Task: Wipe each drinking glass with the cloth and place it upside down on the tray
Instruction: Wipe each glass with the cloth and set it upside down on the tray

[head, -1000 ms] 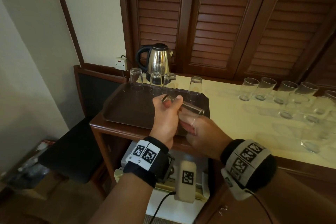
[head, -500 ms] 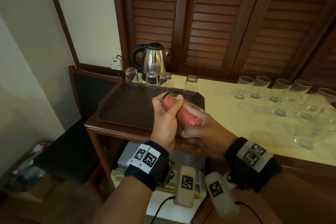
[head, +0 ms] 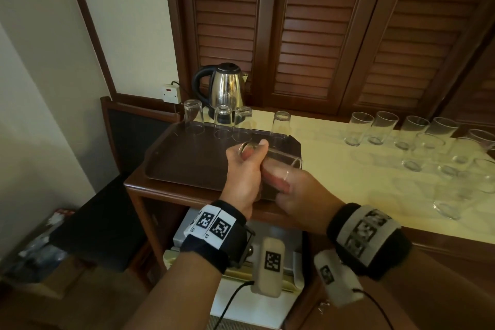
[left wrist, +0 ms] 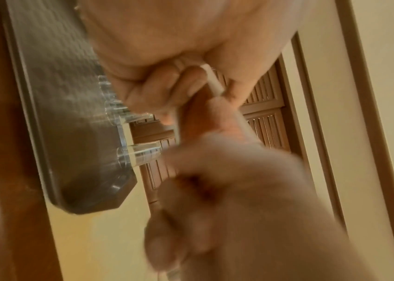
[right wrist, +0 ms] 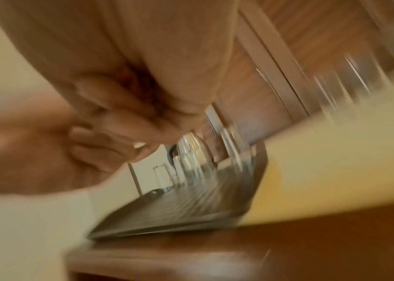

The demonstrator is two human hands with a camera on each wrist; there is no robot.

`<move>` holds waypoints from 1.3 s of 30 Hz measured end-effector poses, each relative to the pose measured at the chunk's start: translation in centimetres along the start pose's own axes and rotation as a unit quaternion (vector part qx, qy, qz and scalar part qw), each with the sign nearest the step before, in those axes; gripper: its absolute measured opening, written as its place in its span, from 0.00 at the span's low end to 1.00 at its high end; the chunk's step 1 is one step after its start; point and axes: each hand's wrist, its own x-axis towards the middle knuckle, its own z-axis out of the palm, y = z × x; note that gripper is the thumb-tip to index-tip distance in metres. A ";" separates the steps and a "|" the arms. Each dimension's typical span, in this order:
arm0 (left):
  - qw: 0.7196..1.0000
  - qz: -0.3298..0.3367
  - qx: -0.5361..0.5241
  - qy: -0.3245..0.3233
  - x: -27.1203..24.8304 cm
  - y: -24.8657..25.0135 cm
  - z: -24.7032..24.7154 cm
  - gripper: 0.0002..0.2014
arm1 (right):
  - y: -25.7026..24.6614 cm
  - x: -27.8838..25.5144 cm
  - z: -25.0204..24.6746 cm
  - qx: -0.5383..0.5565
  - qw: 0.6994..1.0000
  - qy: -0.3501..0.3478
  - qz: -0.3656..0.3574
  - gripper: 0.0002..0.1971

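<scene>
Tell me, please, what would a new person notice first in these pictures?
First, the two hands: the left hand grips a glass lying sideways above the brown tray, and the right hand works at its open end. Behind, four glasses stand upside down along the tray's far edge, before a steel kettle.

Held glass [head: 278,159]: clear, lying sideways in both grips.
Tray [head: 187,166]: dark brown, just beyond the grip.
Tray glasses [head: 223,120]: four, upside down, far edge.
</scene>
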 end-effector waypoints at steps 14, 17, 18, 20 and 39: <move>0.999 0.008 -0.036 0.022 0.3 -0.2 0.0 0.17 | 0.4 0.3 0.9 -0.104 0.994 0.009 -0.028 0.33; 0.996 0.036 -0.079 0.028 -0.3 -0.5 0.2 0.18 | -0.7 0.4 0.4 0.287 0.953 -0.050 0.080 0.35; 0.996 0.043 -0.074 0.018 -0.2 -0.6 0.2 0.18 | -0.7 0.4 0.0 0.359 0.924 -0.056 0.117 0.35; 0.999 0.028 -0.030 0.005 0.1 -0.6 0.1 0.19 | -0.5 0.2 -0.4 0.279 0.955 -0.035 0.090 0.31; 0.997 0.042 -0.067 0.002 0.1 -0.7 -0.1 0.16 | -0.7 0.6 0.1 0.304 0.948 -0.041 0.091 0.34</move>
